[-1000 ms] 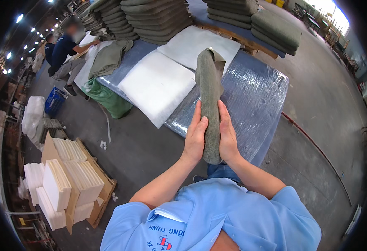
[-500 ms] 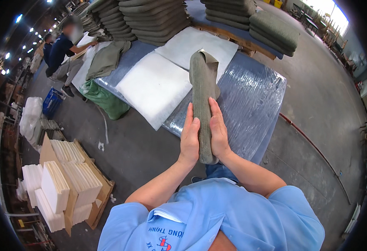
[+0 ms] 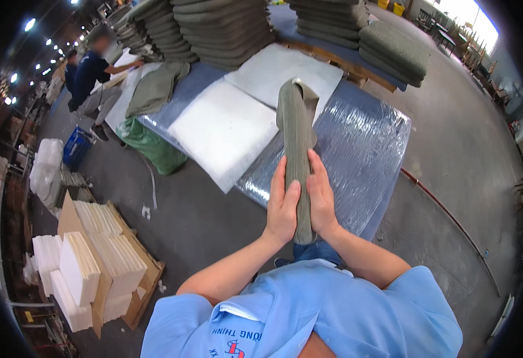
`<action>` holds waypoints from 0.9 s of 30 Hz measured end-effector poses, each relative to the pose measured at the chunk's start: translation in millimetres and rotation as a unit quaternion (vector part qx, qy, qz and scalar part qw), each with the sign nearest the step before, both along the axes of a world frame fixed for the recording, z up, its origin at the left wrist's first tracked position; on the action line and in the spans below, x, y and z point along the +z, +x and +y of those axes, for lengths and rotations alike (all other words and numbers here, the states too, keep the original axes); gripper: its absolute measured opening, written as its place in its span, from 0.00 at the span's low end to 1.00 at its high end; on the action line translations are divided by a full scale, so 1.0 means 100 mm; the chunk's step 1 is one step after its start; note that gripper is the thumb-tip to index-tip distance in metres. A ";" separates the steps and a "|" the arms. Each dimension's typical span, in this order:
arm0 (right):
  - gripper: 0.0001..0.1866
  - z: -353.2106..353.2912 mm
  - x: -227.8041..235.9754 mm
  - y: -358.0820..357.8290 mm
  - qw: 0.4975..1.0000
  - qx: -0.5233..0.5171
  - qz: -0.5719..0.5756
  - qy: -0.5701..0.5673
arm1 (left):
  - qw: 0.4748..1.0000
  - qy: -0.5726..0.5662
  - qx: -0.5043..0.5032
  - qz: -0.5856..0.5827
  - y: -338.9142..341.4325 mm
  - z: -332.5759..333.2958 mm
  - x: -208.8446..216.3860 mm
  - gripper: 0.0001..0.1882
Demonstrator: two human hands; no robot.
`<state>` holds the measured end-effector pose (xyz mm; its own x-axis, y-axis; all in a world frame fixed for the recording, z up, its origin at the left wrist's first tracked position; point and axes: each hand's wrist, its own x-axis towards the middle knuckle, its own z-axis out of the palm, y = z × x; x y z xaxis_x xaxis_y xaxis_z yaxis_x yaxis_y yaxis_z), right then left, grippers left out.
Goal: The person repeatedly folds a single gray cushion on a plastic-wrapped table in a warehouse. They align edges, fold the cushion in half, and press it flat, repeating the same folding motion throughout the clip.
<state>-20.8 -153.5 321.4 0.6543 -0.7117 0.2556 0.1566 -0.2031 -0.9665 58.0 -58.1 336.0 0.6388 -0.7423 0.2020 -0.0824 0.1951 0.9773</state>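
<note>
A grey-green fabric-covered cushion [image 3: 296,134] stands on edge in front of my chest, its narrow side toward me. My left hand [image 3: 283,206] presses on its left face and my right hand [image 3: 321,200] on its right face, so it is gripped between both palms. At its far end a loose flap of cover hangs to the right, with a bit of white showing at the top. Beyond it, two white padding sheets [image 3: 222,128] lie on a blue-grey, film-wrapped surface [image 3: 369,134].
Tall stacks of grey-green cushions [image 3: 222,30] stand at the back, with another pile [image 3: 392,51] to the right. White foam blocks [image 3: 82,268] sit in cardboard at the lower left. A green sack [image 3: 151,146] and blue crate [image 3: 77,146] are left; a co-worker [image 3: 91,74] bends over a table.
My hands and the cushion have shifted slightly right and toward me. The cushion has turned a little, showing a narrower edge. Both palms still press on it.
</note>
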 end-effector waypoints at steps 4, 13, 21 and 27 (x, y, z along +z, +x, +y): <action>0.29 -0.21 -0.03 -0.02 0.998 -0.014 0.014 -0.061 | 0.997 0.062 -0.016 -0.046 0.18 -0.10 0.04 0.38; 0.30 -1.68 -0.11 0.83 0.971 -0.172 0.026 -0.162 | 0.999 0.022 -0.048 -0.004 1.25 -1.68 -0.20 0.42; 0.10 -2.29 -0.29 1.24 0.965 -0.199 -0.039 -0.168 | 0.994 0.006 -0.105 0.036 1.77 -2.35 0.04 0.23; 0.14 -2.37 -0.13 1.48 0.975 -0.210 -0.056 -0.044 | 0.995 0.083 -0.031 -0.053 1.67 -2.41 0.07 0.13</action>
